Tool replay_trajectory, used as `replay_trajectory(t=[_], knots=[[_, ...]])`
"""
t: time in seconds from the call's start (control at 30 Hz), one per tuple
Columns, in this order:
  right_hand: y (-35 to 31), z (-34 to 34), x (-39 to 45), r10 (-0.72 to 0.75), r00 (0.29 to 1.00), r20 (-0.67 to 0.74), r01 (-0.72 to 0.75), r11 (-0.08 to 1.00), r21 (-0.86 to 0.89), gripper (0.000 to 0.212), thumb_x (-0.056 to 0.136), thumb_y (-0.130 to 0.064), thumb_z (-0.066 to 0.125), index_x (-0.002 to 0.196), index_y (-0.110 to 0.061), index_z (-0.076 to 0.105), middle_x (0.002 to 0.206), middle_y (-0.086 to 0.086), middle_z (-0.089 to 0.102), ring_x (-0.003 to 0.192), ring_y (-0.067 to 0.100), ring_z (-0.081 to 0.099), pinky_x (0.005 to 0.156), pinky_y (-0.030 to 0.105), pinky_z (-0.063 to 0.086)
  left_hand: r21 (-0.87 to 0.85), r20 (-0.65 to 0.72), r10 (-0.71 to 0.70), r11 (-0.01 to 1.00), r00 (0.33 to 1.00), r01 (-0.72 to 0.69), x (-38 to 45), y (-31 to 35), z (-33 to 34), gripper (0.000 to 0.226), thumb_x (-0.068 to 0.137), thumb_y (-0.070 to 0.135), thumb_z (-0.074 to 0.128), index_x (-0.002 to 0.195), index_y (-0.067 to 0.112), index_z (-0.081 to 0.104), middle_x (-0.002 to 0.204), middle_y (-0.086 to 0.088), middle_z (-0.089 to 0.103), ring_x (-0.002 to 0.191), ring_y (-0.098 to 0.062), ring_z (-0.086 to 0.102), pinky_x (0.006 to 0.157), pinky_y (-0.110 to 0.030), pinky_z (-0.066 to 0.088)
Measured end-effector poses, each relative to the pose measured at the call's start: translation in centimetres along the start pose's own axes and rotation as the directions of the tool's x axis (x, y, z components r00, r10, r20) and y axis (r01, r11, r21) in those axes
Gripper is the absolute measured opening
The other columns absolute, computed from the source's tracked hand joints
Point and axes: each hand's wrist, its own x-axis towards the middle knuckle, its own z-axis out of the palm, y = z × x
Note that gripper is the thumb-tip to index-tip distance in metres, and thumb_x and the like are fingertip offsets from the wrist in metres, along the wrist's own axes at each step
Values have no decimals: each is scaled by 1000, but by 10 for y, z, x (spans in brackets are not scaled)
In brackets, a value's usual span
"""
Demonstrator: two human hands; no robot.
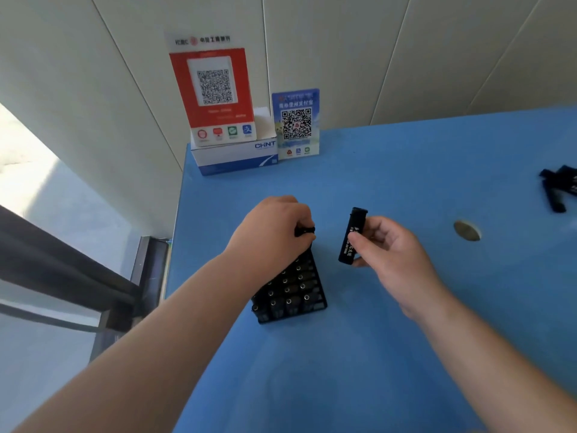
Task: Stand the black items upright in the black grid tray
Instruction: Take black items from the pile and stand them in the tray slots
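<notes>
The black grid tray (317,305) stands on the blue table (390,354), with several black lighters upright in its cells. Over the tray's far end, my left hand (274,232) grips a black lighter (305,230) by its top; its lower part is hidden behind my fingers. To the right of the tray, my right hand (387,248) pinches a second black lighter (352,235) with white lettering, held nearly upright above the table. A small pile of loose black lighters (559,187) lies at the table's far right edge.
A white and blue box (234,157) with a red QR-code sign (215,95) stands at the table's back left, beside a blue QR-code sign (296,123). A round hole (466,231) sits in the tabletop to the right. The table's left edge drops off beside the tray.
</notes>
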Motion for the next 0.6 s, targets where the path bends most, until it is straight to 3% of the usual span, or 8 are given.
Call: replay_trajectory(t=[0.17, 0.27, 0.37, 0.6], knots=[[6, 4, 3, 5, 999, 50, -5, 1000, -3, 9, 94, -10, 66, 97, -19, 69, 86, -10, 74, 81, 8, 68, 73, 28, 59, 138, -11, -14, 990, 1000, 16, 0, 4, 2, 15, 91, 32, 61, 85, 24, 72, 90, 9, 60, 91, -17, 49, 82, -37, 49], [10, 6, 7, 6, 997, 76, -3, 999, -46, 11, 93, -14, 69, 97, -23, 72, 93, -6, 76, 85, 13, 71, 83, 36, 60, 167, -5, -7, 986, 1000, 7, 0, 6, 4, 17, 92, 35, 59, 86, 27, 74, 92, 11, 61, 90, -16, 48, 83, -36, 48], [12, 9, 13, -26, 995, 94, 36, 994, -105, 17, 89, -13, 73, 92, -29, 74, 93, -9, 76, 89, 13, 72, 91, 42, 57, 144, -25, -12, 989, 1000, 15, -1, 6, 4, 17, 92, 35, 59, 89, 30, 76, 96, 12, 61, 93, -15, 49, 84, -34, 48], [25, 22, 24, -112, 984, 140, 145, 956, -254, 26, 84, -13, 79, 80, -38, 71, 82, -15, 74, 80, 9, 70, 84, 34, 56, -34, -144, -120, 993, 982, 116, -15, -2, -3, 18, 93, 28, 57, 98, 32, 73, 97, 16, 59, 102, -10, 53, 89, -25, 43]])
